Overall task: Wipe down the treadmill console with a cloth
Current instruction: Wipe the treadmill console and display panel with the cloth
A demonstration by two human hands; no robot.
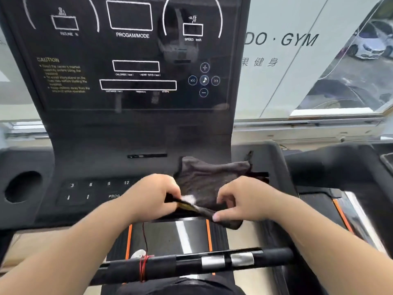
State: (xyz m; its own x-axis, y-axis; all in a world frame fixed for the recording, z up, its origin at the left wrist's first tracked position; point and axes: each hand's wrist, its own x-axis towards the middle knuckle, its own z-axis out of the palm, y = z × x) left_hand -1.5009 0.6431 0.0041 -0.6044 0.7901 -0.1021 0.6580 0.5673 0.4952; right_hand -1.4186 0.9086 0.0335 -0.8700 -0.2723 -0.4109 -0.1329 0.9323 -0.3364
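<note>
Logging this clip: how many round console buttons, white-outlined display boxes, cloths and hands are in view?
round buttons: 5
display boxes: 5
cloth: 1
hands: 2, left hand and right hand, both pinching the cloth
Total: 13

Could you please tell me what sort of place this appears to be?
Most likely a gym: a black treadmill console with speed and incline readouts, its orange-edged running belt below, and frosted window lettering reading GYM.
</note>
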